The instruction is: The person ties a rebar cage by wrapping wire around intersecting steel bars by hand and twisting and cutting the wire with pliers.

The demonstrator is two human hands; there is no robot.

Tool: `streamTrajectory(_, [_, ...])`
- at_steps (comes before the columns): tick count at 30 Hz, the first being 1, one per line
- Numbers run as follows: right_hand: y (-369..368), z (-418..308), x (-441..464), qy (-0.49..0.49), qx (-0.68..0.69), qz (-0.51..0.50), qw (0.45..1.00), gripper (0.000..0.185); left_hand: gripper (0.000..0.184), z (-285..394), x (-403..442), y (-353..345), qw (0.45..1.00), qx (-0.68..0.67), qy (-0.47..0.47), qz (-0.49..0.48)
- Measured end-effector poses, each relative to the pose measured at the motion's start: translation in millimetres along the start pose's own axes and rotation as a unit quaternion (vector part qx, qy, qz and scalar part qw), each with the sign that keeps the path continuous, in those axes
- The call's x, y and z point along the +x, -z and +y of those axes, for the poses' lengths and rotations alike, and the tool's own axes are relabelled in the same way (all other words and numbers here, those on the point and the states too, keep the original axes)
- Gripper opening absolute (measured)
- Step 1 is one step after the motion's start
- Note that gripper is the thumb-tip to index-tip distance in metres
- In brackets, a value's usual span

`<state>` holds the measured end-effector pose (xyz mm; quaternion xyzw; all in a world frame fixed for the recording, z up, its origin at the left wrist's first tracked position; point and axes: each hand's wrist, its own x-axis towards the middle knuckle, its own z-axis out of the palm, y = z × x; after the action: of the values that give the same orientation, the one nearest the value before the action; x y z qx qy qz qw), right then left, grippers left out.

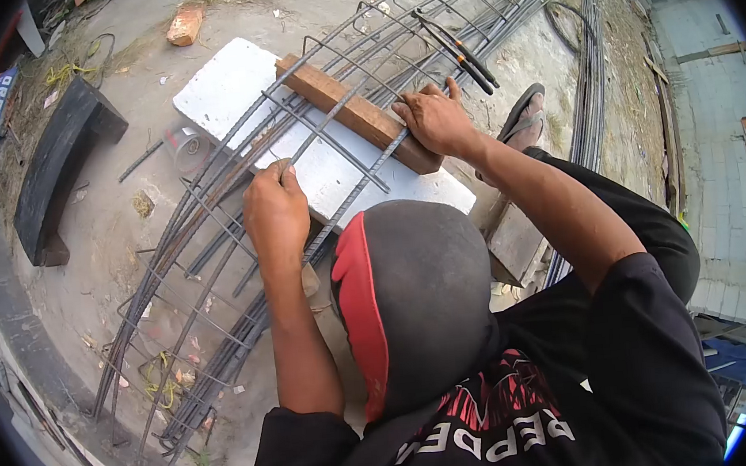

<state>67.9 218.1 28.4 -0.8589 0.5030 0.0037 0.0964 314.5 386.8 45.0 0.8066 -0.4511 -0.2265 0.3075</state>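
My left hand [276,210] is closed, thumb against the curled fingers, at a thin steel rebar [328,126] of the cage. My right hand [439,121] is closed over a thicker ribbed rebar [360,185] by the end of a brown wooden block [344,102]. The fingertips are partly hidden, so the exact grip is unclear. The block lies across a white foam slab [226,77]. Bent rods of the rebar cage [408,30] run over the slab and block. Pincers with black and orange handles [461,52] rest on the cage beyond my right hand.
A dark curved piece [53,172] stands at left, near a clear plastic cup [188,150]. A brick piece [185,26] lies at the back. Long bars [587,99] run along the right, past my sandalled foot [523,122]. My cap [423,300] blocks the lower middle.
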Motion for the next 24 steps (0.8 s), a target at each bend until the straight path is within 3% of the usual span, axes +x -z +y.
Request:
streamTrajectory(5, [25,3,18,0.069,-0.071,-0.136,0.986,0.055,0.034,-8,6,0,0.999,-0.016,-0.005,-0.033])
streamTrajectory(6, [18,7,19,0.103,-0.058,-0.075,0.99,0.059,0.035,-13,8,0,0.999,-0.009,-0.011,-0.03])
streamTrajectory(9, [17,15,26,0.128,-0.057,-0.106,0.984,0.058,0.038,-18,14,1,0.998,-0.004,0.014,-0.068])
streamTrajectory(12, [25,14,28,0.099,-0.04,-0.133,0.985,0.061,0.047,-13,14,1,0.997,-0.008,0.036,-0.071])
streamTrajectory(14, [29,13,35,0.093,-0.049,-0.206,0.973,0.067,0.05,-8,11,5,0.995,0.004,0.058,-0.079])
streamTrajectory(17, [33,19,37,0.131,-0.042,-0.211,0.968,0.068,0.055,-11,12,2,0.996,0.0,0.057,-0.071])
streamTrajectory(21, [40,15,39,0.108,-0.039,-0.242,0.963,0.065,0.056,-1,11,0,0.992,-0.021,0.104,-0.071])
streamTrajectory(22, [33,19,38,0.118,-0.041,-0.207,0.97,0.063,0.058,1,11,-5,0.993,-0.079,0.077,-0.051])
streamTrajectory(24, [20,23,43,0.124,-0.053,-0.208,0.969,0.053,0.061,4,12,7,0.982,-0.112,0.116,-0.096])
